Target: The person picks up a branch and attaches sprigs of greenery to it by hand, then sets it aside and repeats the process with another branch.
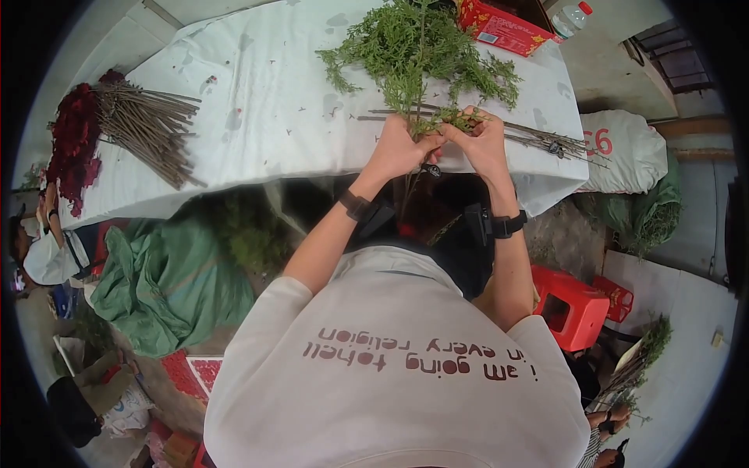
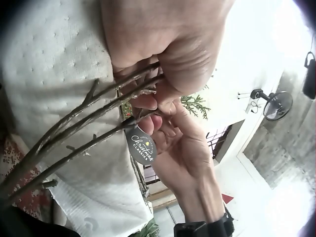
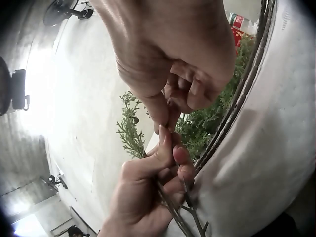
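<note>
The step in hand seems to be fixing the tag to the stems: both hands meet at the fingertips over the near edge of the worktop. The left hand has its fingers curled round the stems, while the right hand pinches with thumb and forefinger, probably on the tag's tie, though that spot is too small and covered to be sure. The next move likely calls for a steady left grip while the right draws the tie snug, without stripping the sprig. In the head view the tag hangs just beside the left grip at four o'clock, and at eight o'clock from the right. The left wrist view puts it just below the meeting fingertips. Greenery lies at twelve o'clock beyond the hands; loose stems with a second tag lie towards three.
</note>
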`<state>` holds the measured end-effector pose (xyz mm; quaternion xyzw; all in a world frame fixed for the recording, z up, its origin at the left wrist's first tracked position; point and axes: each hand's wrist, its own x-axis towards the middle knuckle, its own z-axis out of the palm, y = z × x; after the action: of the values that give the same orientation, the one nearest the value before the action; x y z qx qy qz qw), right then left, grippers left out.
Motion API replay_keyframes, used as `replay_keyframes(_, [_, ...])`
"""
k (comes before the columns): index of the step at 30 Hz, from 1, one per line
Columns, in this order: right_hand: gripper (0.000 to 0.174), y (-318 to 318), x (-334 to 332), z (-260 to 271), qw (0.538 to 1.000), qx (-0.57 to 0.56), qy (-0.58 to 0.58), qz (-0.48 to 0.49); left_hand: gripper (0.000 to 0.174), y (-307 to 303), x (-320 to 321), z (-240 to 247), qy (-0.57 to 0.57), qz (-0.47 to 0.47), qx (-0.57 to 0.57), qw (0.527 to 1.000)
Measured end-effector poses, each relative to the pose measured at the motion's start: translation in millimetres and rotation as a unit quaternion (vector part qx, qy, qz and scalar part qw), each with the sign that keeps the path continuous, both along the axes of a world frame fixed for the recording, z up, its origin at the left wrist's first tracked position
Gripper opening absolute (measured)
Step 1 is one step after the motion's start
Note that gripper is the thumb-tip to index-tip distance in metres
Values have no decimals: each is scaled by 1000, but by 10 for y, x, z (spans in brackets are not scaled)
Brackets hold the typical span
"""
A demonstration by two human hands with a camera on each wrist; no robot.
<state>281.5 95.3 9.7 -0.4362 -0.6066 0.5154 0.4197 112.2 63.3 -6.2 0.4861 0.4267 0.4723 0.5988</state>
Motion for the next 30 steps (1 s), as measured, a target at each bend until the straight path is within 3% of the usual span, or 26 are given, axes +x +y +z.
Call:
replay_keyframes(13, [12,-30,51,141,1000,-17,14,4,11,6,-3,21,25,-36,18,999])
replay_keyframes(16, [9,-64,90,182,999,-6,35,-13,14,-6,24,-31,-57,-47,27,997])
replay_keyframes(20, [14,-52,162,193,1000,3,22,-17,12,-6,110,-76,-74,-23,94,993])
replay_keyframes(24, [18,25,257,146,999,50,11,3,13,29,21,-193,-4,-79,61,995])
replay_keyframes(28, [27,84,397,266,989,22,126,-71,12,35,-2,-162,-39,-45,25,998])
replay_keyframes(30, [32,202,566,54,978,62,-18,-199,12,28,7,-132,-37,-46,30,998])
